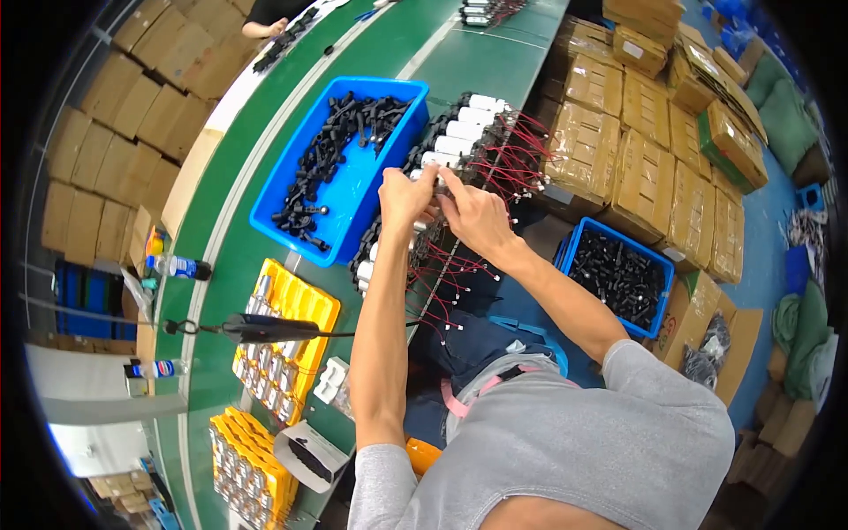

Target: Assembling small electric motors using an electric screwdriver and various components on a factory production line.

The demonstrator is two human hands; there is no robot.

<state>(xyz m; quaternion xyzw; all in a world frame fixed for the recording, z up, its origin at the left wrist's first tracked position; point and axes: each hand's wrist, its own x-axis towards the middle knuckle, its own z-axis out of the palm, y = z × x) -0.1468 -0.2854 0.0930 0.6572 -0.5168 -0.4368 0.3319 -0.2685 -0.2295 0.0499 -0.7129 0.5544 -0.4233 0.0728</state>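
My left hand [406,199] and my right hand [480,219] meet over a row of white cylindrical units at the bench edge. These white units [459,130] carry black fittings on one side and thin red wires [523,159] with small white connectors on the other. The fingers of my left hand are bent together. Opposite them, my right index finger and thumb close in from the right. What lies between the fingertips is largely hidden. Just left of my hands, a blue bin [343,258] holds many loose black plastic parts [322,159].
Yellow trays [325,309] with silver cylinders stand on the green bench [221,309]. A black hanging tool [269,328] crosses near my left forearm. At right are another blue bin [658,327] of black parts and stacked cartons [583,141]. A person's hand [263,30] shows far left.
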